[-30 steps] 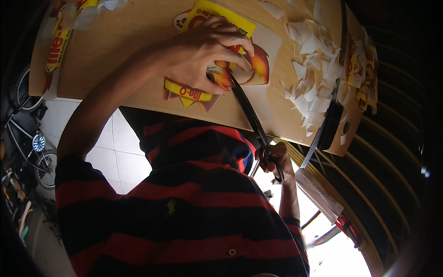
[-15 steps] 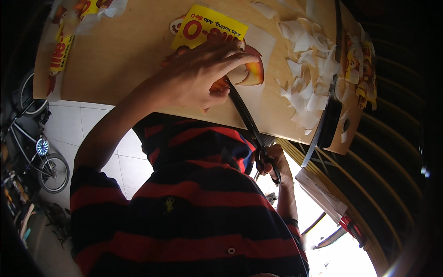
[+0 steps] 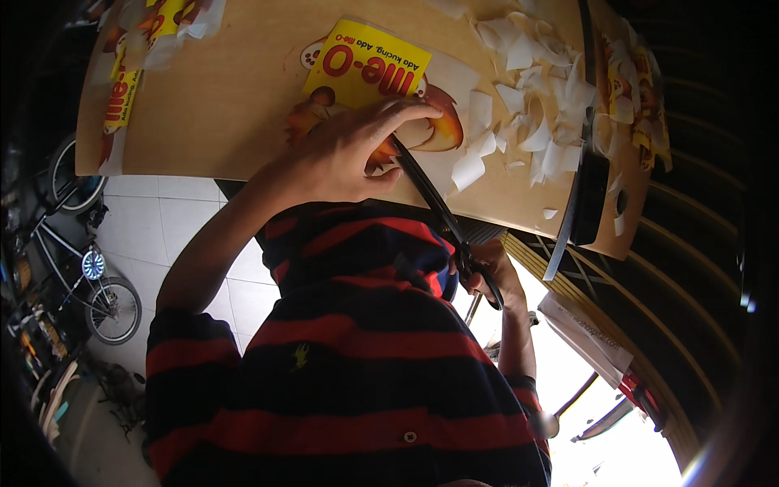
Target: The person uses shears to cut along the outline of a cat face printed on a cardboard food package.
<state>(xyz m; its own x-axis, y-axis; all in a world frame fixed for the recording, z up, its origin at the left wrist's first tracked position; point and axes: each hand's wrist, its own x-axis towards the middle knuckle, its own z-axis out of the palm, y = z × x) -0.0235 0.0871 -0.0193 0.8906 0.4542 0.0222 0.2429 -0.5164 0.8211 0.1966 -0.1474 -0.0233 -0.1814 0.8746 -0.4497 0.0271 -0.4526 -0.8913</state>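
Observation:
A printed sticker sheet (image 3: 369, 66) with a yellow panel and orange cartoon animal artwork lies on the wooden table. Over its lower part rests my left hand (image 3: 361, 146), with thumb and index finger spread apart. Part of the artwork is hidden beneath it. Long black-handled scissors (image 3: 430, 191) slant up from the table's near edge, their tips between my left thumb and fingers at the artwork. My right hand (image 3: 491, 272) is closed around the scissors' handles, below the edge. A curled white offcut (image 3: 471, 166) lies beside the sheet's right side.
White paper scraps (image 3: 535, 114) pile up on the table's right. Beyond them is a long dark straight-edged tool (image 3: 588, 195). More yellow printed pieces (image 3: 645, 105) lie at the far right, others (image 3: 122, 97) at the left. A bicycle (image 3: 93, 268) stands on the left.
My left hand has drawn down a little, uncovering more of the yellow panel. A curled white offcut now lies along the sheet's right side. The whole view has shifted slightly.

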